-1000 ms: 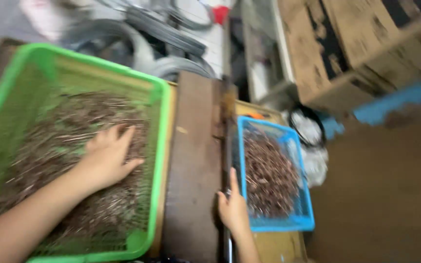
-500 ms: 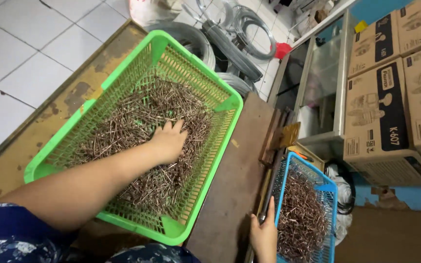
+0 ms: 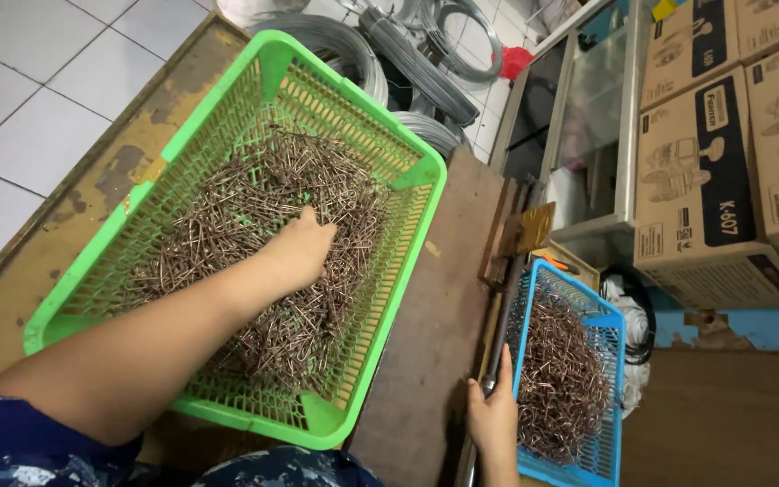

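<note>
A large green plastic basket (image 3: pixel 410 236) on the wooden bench holds a heap of bent brown wire pieces (image 3: pixel 218 225). My left hand (image 3: pixel 304 251) is pressed into that heap near its middle, fingers curled down among the wires. At the bench's right edge my right hand (image 3: pixel 495 419) grips a dark metal bar (image 3: pixel 503 329) that runs along the edge. Right beside it stands a smaller blue basket (image 3: pixel 521 356), filled with the same kind of wire pieces (image 3: pixel 563 379).
Coils of grey wire (image 3: pixel 344 41) lie beyond the green basket. Stacked cardboard boxes (image 3: pixel 723 153) and a glass-fronted cabinet (image 3: pixel 588 117) stand to the right. White floor tiles (image 3: pixel 20 99) lie left of the worn bench (image 3: pixel 426 343).
My left hand's fingers, spread flat on the heap a second ago, now curl into the wires. My right hand stays at the bar. My head has turned, shifting the view.
</note>
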